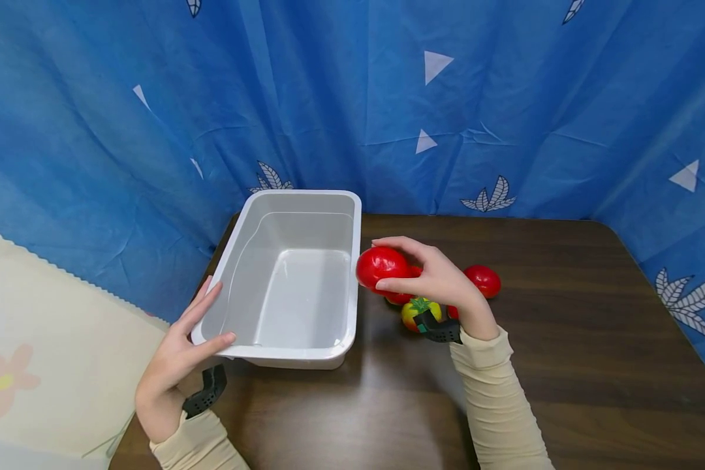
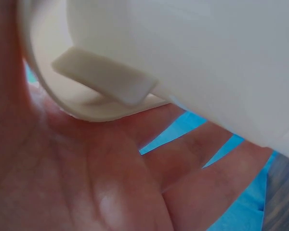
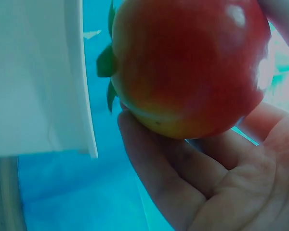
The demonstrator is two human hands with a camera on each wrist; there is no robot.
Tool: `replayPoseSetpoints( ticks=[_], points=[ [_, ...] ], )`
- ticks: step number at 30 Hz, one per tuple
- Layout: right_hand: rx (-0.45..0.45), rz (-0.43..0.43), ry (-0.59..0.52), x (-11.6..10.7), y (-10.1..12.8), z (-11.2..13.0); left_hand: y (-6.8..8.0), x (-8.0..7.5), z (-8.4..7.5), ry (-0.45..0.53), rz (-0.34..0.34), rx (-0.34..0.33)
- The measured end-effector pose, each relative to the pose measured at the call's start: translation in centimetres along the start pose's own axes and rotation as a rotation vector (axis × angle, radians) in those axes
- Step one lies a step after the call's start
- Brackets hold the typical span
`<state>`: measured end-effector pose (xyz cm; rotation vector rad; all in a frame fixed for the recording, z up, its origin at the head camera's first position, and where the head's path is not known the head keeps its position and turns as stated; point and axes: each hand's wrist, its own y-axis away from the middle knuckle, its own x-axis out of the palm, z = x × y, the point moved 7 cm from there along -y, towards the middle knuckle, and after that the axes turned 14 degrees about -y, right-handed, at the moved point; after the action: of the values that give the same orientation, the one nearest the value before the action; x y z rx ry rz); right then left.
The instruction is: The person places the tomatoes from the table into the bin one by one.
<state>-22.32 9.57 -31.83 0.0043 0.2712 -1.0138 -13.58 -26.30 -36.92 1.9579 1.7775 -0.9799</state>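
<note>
– Grey-white, deep rectangular plastic tub (image 1: 302, 300) logged. Head view: what's held?

– Glossy red, round tomato-like fruit (image 1: 380, 267), clamped between thumb and fingers of the right hand (image 1: 437, 277), just beside the tub's right rim.

– Left hand (image 1: 179, 356)?

– Laid on the tub's near left corner, thumb over the near rim; tub probably being steadied. Right of the tub, a yellow-and-red round fruit with green leaves (image 1: 414, 312) and a smaller-looking red one (image 1: 483, 281) are seen on the dark brown wooden table (image 1: 564, 326). Others partly hidden.

– Left wrist view?

– Rim corner met by the palm. Fingers spread apart, fairly straight, not wrapped round; tips hidden by the tub wall.

– Right wrist view?

– Held fruit cradled in the fingers, green leafy top turned toward the tub, gap between.

– Step?

– Judged as transfer to the tub, not yet over it. Next, by the look of it: rim to be cleared, fruit taken leftward and lowered, grip loosened gently, tub braced throughout.
</note>
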Motion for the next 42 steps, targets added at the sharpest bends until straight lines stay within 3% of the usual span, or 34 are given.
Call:
replayPoseSetpoints(
  ticks=[7, 28, 42],
  points=[
    [-0.046, 0.056, -0.015, 1.9, -1.0, 1.1, 0.0, 0.0, 0.0, 0.000, -0.001, 0.001],
    [-0.061, 0.157, 0.009, 6.6, -2.9, 2.0, 0.0, 0.0, -0.1, -0.012, -0.003, 0.005],
    [-0.155, 0.193, 0.029, 8.1, -3.2, 1.8, 0.2, 0.0, -0.2, -0.020, -0.005, 0.008]
  ],
)
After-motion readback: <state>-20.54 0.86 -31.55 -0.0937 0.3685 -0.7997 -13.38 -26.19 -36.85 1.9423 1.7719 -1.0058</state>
